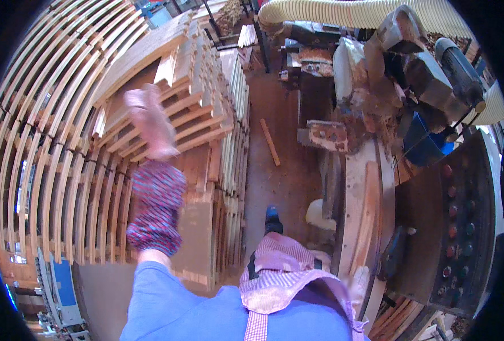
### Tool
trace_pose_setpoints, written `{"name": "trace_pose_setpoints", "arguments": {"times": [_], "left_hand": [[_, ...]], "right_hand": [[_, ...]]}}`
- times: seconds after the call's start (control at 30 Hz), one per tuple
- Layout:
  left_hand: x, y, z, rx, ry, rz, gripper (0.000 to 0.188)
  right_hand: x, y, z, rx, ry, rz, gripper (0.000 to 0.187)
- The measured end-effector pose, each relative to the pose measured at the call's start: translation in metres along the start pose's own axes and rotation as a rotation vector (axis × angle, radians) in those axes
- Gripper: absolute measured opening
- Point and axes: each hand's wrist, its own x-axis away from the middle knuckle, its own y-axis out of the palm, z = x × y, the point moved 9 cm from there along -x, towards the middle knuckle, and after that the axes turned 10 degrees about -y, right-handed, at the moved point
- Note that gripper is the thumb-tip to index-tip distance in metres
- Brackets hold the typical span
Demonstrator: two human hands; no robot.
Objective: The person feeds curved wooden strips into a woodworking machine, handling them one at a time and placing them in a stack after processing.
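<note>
My left hand (142, 98) reaches out over a stack of wooden boards (198, 108), its arm in a patterned purple sleeve cover. Motion smears the fingers, so I cannot tell whether they grip a board. At my right side, my right hand (359, 284) is low beside the long bed of a woodworking machine (351, 216), partly behind my apron. Its blurred fingers look stretched out, and nothing shows in them. A long strip of wood (370, 207) lies along that bed.
Slatted wooden racks (47, 159) fill the left. A loose stick (270, 142) lies on the floor between stack and machine. At right stand a control panel (456, 227) with buttons and a blue bin (425, 142). A ribbed hose (365, 11) crosses the top.
</note>
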Motion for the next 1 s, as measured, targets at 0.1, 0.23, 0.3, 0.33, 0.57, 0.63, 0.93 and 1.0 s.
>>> {"name": "trace_pose_setpoints", "arguments": {"times": [0.1, 0.23, 0.3, 0.33, 0.57, 0.63, 0.93, 1.0], "left_hand": [[-0.134, -0.091, -0.061, 0.023, -0.499, 0.259, 0.035], [-0.238, -0.118, -0.176, 0.150, -0.827, 0.146, 0.061], [-0.284, -0.096, -0.226, 0.411, -0.863, 0.051, 0.078], [-0.255, -0.051, -0.242, 0.590, -1.000, 0.226, 0.072], [-0.264, -0.086, -0.196, -0.445, -0.381, -0.042, 0.051], [-0.229, -0.107, -0.178, 0.019, -0.626, 0.039, 0.049], [0.110, -0.016, -0.018, 0.420, -0.543, -0.257, 0.047], [0.183, 0.013, -0.015, 0.475, -0.715, -0.204, 0.037]], "right_hand": [[-0.073, 0.005, -0.003, 0.074, -0.015, -0.082, 0.055], [-0.224, 0.040, 0.011, 0.073, -0.036, -0.149, 0.047], [-0.247, 0.131, 0.077, 0.103, -0.091, -0.040, 0.049], [-0.256, 0.134, 0.083, 0.082, -0.050, -0.041, 0.049], [-0.378, 0.082, 0.046, 0.094, -0.076, 0.054, 0.043], [-0.389, 0.067, 0.016, -0.362, -0.012, 0.145, 0.039], [-0.321, -0.100, -0.201, -1.437, -0.311, -0.068, 0.050], [-0.282, -0.129, -0.227, -1.289, -0.479, -0.030, 0.067]]}}
